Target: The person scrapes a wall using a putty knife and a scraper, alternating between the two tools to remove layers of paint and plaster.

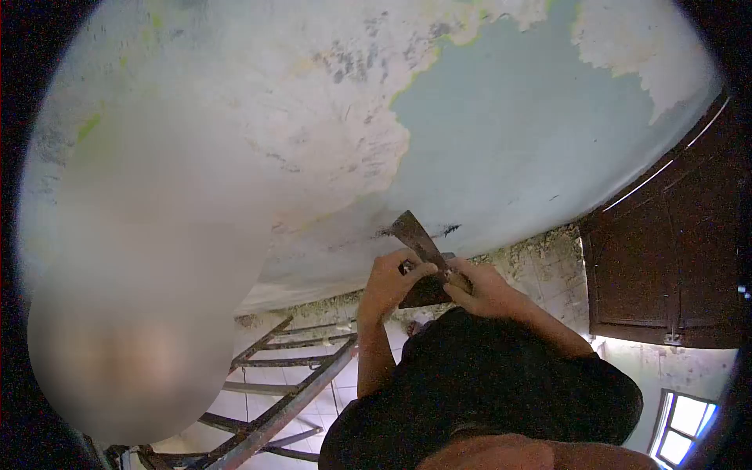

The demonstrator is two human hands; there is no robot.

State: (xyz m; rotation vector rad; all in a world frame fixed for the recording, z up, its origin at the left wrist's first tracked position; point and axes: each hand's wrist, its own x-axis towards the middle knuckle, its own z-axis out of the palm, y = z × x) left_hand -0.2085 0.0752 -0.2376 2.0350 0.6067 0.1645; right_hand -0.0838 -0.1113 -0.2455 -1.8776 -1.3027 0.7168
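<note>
My right hand is wrapped round the handle of a putty knife, whose worn metal blade points up and left toward the wall. My left hand is closed on a dark, flat, square-edged plate, perhaps a second, wider blade; its thumb reaches close to the putty knife. Both tools cross just in front of my dark shirt. Behind them stands the wall, with a smooth blue-grey area edged by pale, patchy areas. Dark marks lie near the knife's tip.
A metal ladder or scaffold frame stands at the lower left. Along the wall's foot, debris litters the tiled floor. To the right is a dark brown door, with a window below it in view. A blurred patch hides the left side.
</note>
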